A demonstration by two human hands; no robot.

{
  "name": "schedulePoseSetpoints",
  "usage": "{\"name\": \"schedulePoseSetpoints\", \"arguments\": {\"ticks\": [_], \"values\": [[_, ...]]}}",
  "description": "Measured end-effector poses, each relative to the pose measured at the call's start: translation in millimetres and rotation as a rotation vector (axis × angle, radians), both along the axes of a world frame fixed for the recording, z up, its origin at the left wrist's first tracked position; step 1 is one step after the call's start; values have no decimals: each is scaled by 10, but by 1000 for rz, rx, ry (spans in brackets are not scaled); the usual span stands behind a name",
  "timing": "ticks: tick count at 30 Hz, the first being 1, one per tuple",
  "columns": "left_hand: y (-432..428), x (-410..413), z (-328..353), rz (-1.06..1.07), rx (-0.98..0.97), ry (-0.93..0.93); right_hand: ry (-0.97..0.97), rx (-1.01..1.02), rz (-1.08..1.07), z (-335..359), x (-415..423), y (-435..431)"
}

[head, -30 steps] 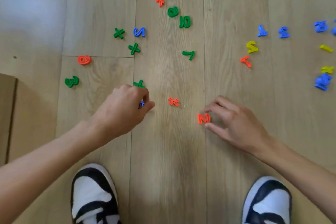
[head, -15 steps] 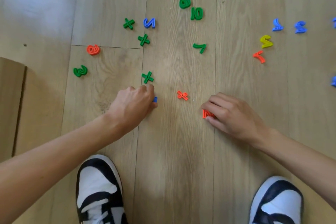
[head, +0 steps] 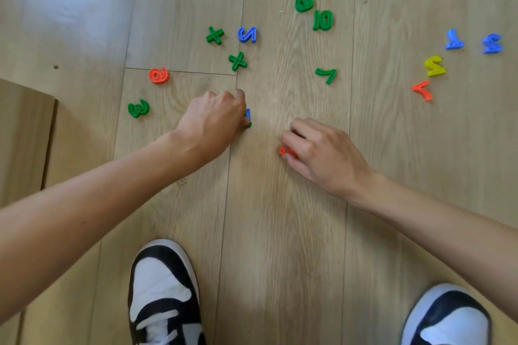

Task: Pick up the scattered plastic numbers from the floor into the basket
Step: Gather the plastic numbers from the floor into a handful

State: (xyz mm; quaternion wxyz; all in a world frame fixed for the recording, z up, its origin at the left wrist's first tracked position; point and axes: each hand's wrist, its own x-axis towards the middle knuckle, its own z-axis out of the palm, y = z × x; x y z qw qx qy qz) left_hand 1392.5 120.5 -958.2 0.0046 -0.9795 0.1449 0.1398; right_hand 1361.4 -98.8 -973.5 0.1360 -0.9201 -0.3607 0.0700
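Coloured plastic numbers and signs lie scattered on the wooden floor. My left hand (head: 215,117) is curled round a blue piece (head: 247,113), and a bit of a green piece (head: 249,124) shows under its fingertips. My right hand (head: 322,148) pinches red pieces (head: 287,151) close to the floor. Loose nearby are a green 3 (head: 138,108), an orange 6 (head: 159,75), two green plus signs (head: 237,61) (head: 215,35), a blue 5 (head: 247,34) and a green 7 (head: 326,74). No basket is in view.
Further off lie a green 10 (head: 322,19), a yellow 2 (head: 434,66), an orange 7 (head: 421,89) and blue numbers (head: 454,40). A brown panel (head: 25,134) sits at the left edge. My two black-and-white shoes (head: 165,294) (head: 448,316) stand below.
The green plus next to my left hand and the small red sign between my hands are gone from the floor. Both hands have closed further on pieces.
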Motion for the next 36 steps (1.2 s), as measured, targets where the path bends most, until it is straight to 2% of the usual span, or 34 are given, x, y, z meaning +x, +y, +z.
{"name": "schedulePoseSetpoints", "arguments": {"ticks": [12, 18, 20, 22, 23, 26, 28, 30, 32, 36], "values": [[-196, -34, 160, -185, 308, 37, 55, -10, -28, 10, -63, -20], [-181, -6, 112, -182, 221, 77, 93, 35, -56, 2, -67, -33], [-94, 44, 63, -90, 22, 148, 132, 88, -102, -7, -24, -41], [-14, 62, 80, 16, -258, 300, 196, 206, -203, 42, 48, -40], [14, 51, 102, 92, -476, 437, 239, 302, -280, 94, 98, -23], [-3, -81, 235, 436, -1295, 1063, 439, 666, -513, 398, 233, 113], [-16, -153, 236, 584, -1626, 1262, 512, 770, -510, 583, 285, 241], [-14, -170, 194, 667, -1741, 1289, 542, 790, -474, 688, 295, 368], [-31, -149, 199, 753, -1773, 1279, 536, 804, -456, 719, 307, 438], [-60, -109, 261, 916, -1940, 1198, 373, 697, -324, 766, 361, 562]]}}
